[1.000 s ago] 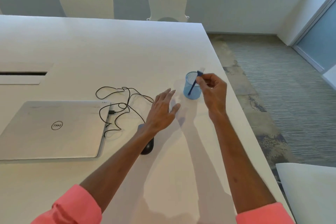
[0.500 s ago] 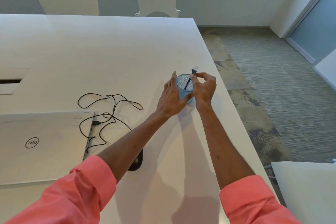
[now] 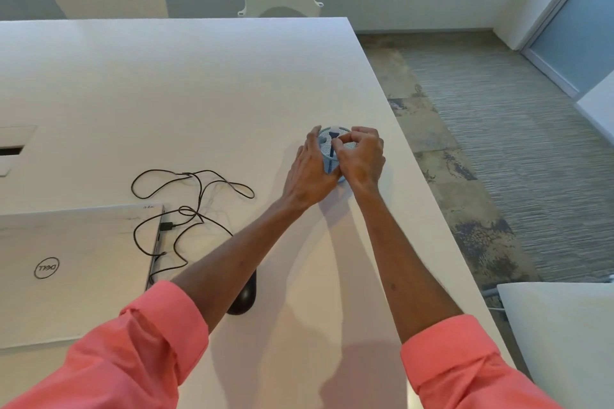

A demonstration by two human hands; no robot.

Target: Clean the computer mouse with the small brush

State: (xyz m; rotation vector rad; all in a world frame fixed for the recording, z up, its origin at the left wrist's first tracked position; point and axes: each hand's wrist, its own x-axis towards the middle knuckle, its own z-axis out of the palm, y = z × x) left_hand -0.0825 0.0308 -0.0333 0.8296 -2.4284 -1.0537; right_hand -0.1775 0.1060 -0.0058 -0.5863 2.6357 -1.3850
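obstacles: cable loops point(image 3: 186, 208), laptop point(image 3: 76, 269) left of mouse point(image 3: 244, 299) | free: table point(image 3: 182, 83) beyond cup point(image 3: 327, 163)

Brush point(image 3: 333, 135) in cup point(image 3: 329, 164); mouse point(image 3: 244, 300) nearer, left; laptop point(image 3: 76, 272) left of mouse; all on table point(image 3: 199, 93).
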